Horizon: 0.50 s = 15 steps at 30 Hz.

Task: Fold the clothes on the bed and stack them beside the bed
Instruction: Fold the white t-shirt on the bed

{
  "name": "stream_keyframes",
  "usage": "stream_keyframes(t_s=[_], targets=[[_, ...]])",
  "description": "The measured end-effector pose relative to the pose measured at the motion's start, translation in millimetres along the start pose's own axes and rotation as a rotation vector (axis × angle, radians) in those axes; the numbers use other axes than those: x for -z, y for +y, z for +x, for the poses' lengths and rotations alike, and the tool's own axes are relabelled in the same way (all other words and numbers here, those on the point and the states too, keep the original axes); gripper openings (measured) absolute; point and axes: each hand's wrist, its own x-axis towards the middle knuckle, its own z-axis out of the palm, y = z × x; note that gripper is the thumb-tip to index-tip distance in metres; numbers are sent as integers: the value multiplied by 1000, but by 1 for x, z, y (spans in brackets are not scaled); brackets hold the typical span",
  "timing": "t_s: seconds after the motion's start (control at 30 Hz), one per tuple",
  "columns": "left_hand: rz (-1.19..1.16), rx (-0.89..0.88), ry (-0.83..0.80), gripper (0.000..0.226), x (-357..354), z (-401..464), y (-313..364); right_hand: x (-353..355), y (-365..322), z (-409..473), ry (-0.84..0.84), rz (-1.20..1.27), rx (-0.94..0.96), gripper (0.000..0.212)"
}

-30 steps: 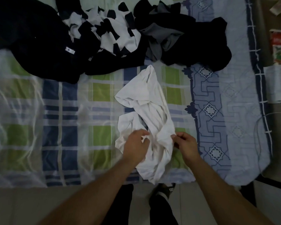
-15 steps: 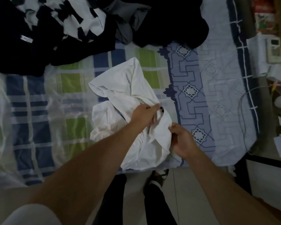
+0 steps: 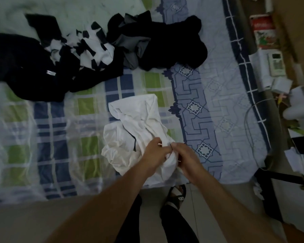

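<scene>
None of the clothes were folded yet. Both my left hand [image 3: 154,151] and right hand [image 3: 186,157] gripped the crumpled white shirt [image 3: 139,123] at the bed [image 3: 47,146] edge; the dark pile [image 3: 33,67] waited.

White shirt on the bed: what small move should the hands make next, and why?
Probably draw the two hands apart to spread the white shirt flat. Left hand and right hand both grip the same bunched part near the bed's edge, and the cloth is crumpled, not yet foldable.
</scene>
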Motion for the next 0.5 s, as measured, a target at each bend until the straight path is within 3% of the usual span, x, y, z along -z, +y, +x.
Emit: stream_keyframes(t_s=[0.07, 0.17, 0.23, 0.37, 0.5], targets=[[42, -49, -16, 27, 4, -24, 3, -6, -10, -11, 19, -155, 10, 36], [74, -72, -25, 36, 11, -62, 5, -13, -25, -33, -7, -272, 53, 9], [58, -33, 53, 37, 16, -87, 11, -13, -37, -51, 4, -284, 70, 18], [-50, -10, 255, 15, 34, -129, 26, 0, -68, -89, 1, -46, 41, 30], [-52, -46, 292, 11, 46, -171, 40, 16, -97, -133, -7, 104, 62, 28]])
